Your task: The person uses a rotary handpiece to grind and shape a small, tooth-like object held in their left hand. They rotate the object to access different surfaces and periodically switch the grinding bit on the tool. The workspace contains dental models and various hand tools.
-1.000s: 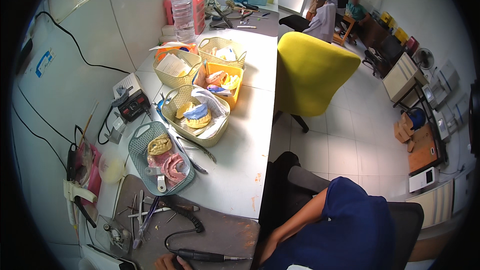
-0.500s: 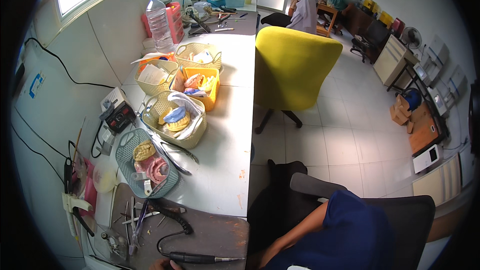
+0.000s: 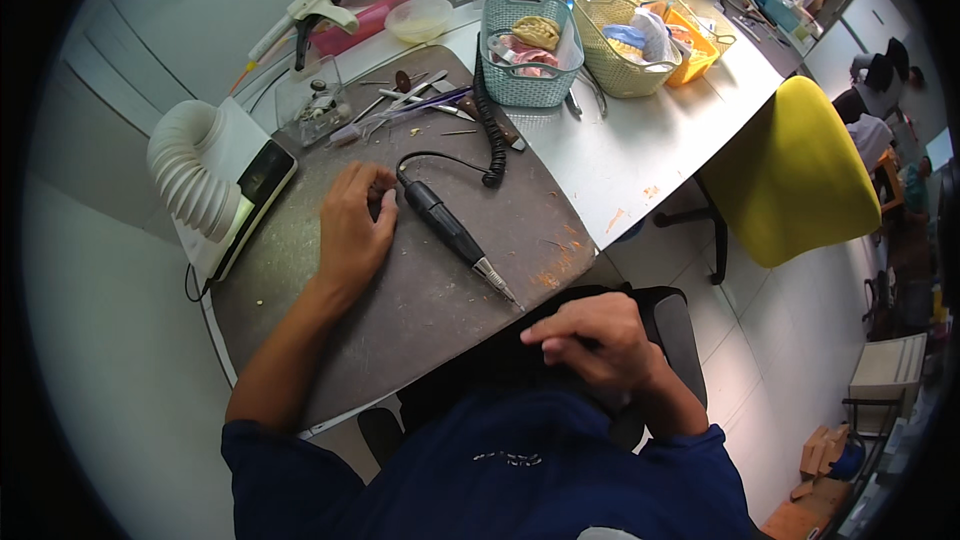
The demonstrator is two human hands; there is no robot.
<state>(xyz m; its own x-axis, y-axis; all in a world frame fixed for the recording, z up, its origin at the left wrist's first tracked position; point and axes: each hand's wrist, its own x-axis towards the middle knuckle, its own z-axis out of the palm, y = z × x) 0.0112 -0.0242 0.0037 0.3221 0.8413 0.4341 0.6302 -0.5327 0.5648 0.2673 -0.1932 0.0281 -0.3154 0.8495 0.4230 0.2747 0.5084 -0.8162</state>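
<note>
On the grey bench mat [image 3: 400,340] lies a black rotary handpiece [image 3: 445,225] with a metal tip pointing toward the bench's front edge. Its coiled cord [image 3: 490,130] runs back toward a blue-grey basket. My left hand [image 3: 358,225] rests on the mat just left of the handpiece, fingers loosely bent and holding nothing. Beyond the front edge, my right hand [image 3: 595,335] is raised near the handpiece's tip, without touching it. Its index finger and thumb reach out, the other fingers curl in, and nothing shows between them.
A white dust extractor [image 3: 235,190] with a ribbed hose stands at left. Hand tools [image 3: 415,95] lie behind my left hand. The blue-grey basket [image 3: 530,90] holds dental casts; cream [image 3: 628,75] and orange [image 3: 700,60] baskets stand beyond. A yellow chair [image 3: 800,170] is at right.
The view has swung from the room down and left to the bench. Both hands are now in full sight; before, only some left fingers showed, beside the handpiece.
</note>
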